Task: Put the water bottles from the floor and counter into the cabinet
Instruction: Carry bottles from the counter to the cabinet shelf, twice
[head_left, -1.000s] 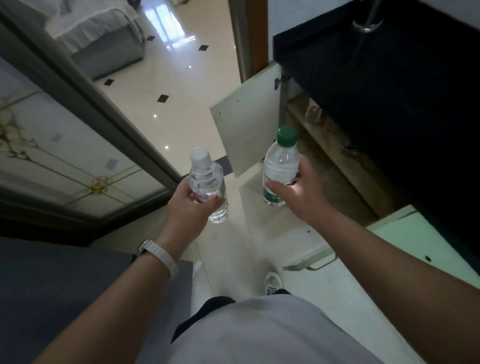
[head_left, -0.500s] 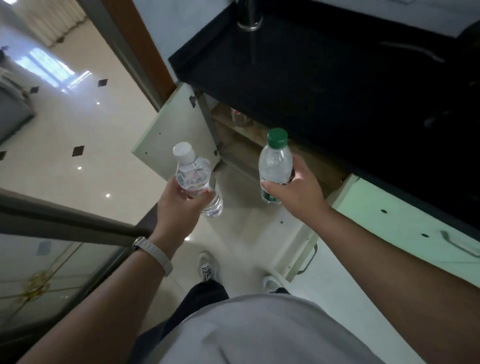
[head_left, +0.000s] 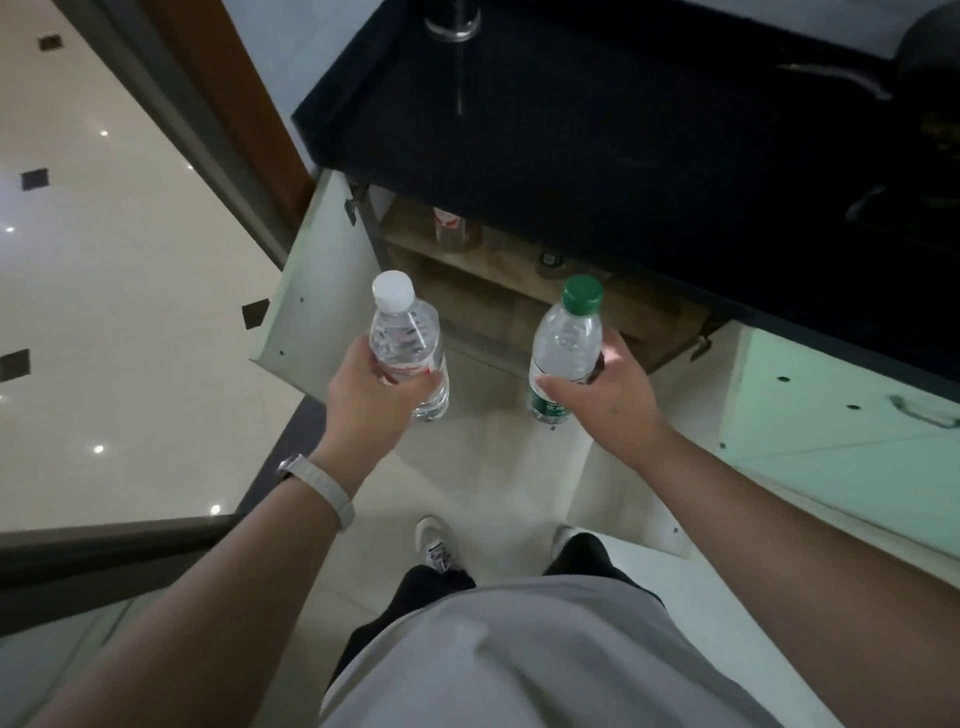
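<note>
Under the dark counter (head_left: 623, 130), the cabinet (head_left: 467, 306) is standing open, with its left door (head_left: 317, 301) spread out to the left and its pale green right door (head_left: 831, 415) spread out to the right. The person is facing it and holding one water bottle in each hand, both in the air in front of the opening and neither inside it. The left hand (head_left: 374, 400) is gripping the white-capped bottle (head_left: 408, 348) around its lower body, fingers curling round the clear plastic and the cap tilting toward the cabinet. The right hand (head_left: 608, 395) is gripping the green-capped bottle (head_left: 563, 353) in the same way, its thumb lying across the front just above the green label. The two bottles are sitting apart, side by side at about the same height. Another bottle with a red label (head_left: 449, 228) is standing on the upper shelf inside, near the left wall. A pale wristband (head_left: 322, 486) is circling the left wrist, and a white shoe (head_left: 435, 540) is showing on the light floor (head_left: 493, 467) below.
</note>
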